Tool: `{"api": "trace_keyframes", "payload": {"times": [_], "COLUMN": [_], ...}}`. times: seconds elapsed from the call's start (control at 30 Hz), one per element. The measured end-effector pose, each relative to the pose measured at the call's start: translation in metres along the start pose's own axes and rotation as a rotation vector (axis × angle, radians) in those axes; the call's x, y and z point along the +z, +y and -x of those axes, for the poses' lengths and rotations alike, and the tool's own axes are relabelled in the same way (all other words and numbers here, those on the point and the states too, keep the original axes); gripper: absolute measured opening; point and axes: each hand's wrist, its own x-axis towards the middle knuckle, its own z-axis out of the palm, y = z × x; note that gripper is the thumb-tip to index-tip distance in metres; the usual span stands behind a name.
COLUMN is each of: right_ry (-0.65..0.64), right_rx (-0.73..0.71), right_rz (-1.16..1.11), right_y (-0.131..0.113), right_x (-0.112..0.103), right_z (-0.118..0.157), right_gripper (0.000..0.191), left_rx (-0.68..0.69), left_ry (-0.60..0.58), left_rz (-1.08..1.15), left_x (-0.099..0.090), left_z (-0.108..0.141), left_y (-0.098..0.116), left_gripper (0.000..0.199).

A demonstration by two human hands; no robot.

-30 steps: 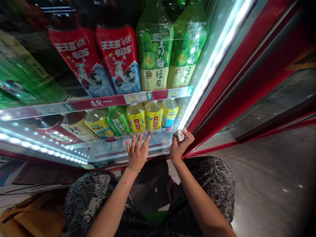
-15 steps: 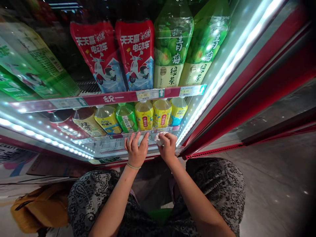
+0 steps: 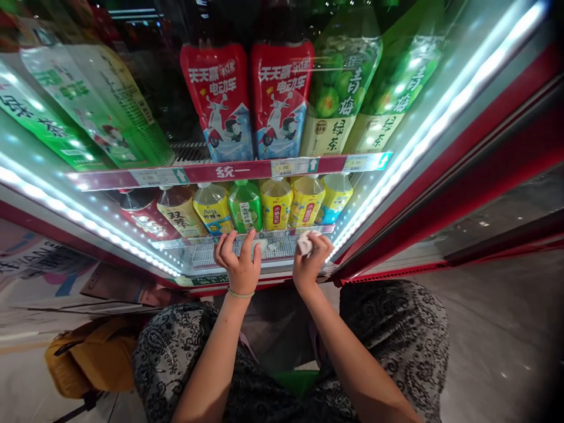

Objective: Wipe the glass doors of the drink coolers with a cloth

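2 hands (image 3: 272, 268) are in front of the lower part of the cooler (image 3: 506, 117). The right hand (image 3: 311, 267) grips a crumpled white wad (image 3: 304, 243) between thumb and fingers; the left hand (image 3: 239, 271) is open, palm down, fingers spread, and grips nothing. Compared with 1.0 s ago, the wad sits farther inward from the right light strip (image 3: 520, 34), below the pear bottle (image 3: 308, 202) nearer that strip. The left hand has shifted left and now lies below the green bottle (image 3: 245, 207). This change places the wad before the wire rack (image 3: 203, 257) rather than at the side edge, with the hands well separated. Contact between the wad and the cooler cannot be confirmed.
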Motion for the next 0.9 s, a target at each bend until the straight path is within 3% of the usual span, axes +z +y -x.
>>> {"api": "trace_keyframes", "payload": {"times": [0.13, 0.23, 0.37, 0.6, 0.7, 0.77, 0.83, 0.9], "right_ry": [-0.204, -0.152, -0.216, -0.195, -0.240, -0.251, -0.229, -0.229], "right_rx": [-0.188, -0.152, -0.298, -0.247, -0.311, -0.273, -0.216, -0.260], "right_rz": [-0.043, -0.060, -0.048, -0.111, -0.137, -0.139, -0.126, -0.126], "right_y": [-0.009, -0.011, -0.014, -0.034, -0.039, -0.042, -0.046, -0.049], "right_x": [0.007, 0.012, 0.018, 0.030, 0.035, 0.038, 0.042, 0.045], "right_z": [0.005, 0.008, 0.018, 0.021, 0.028, 0.031, 0.032, 0.031], "right_gripper": [0.045, 0.050, 0.047, 0.047, 0.038, 0.038, 0.042, 0.043], "left_rx": [-0.025, -0.032, -0.059, -0.164, -0.255, -0.305, -0.319, -0.310], "left_ry": [-0.015, -0.015, 0.000, -0.112, -0.114, -0.110, -0.111, -0.108], "left_rz": [0.017, 0.030, 0.056, 0.270, 0.276, 0.272, 0.275, 0.281], "left_x": [-0.005, -0.008, -0.012, -0.025, -0.031, -0.034, -0.036, -0.037], "left_z": [-0.001, -0.002, -0.004, -0.010, -0.014, -0.016, -0.016, -0.015], "left_y": [-0.005, -0.008, -0.013, -0.021, -0.025, -0.028, -0.032, -0.035], "left_gripper": [0.045, 0.043, 0.039, 0.034, 0.026, 0.023, 0.021, 0.020]}}
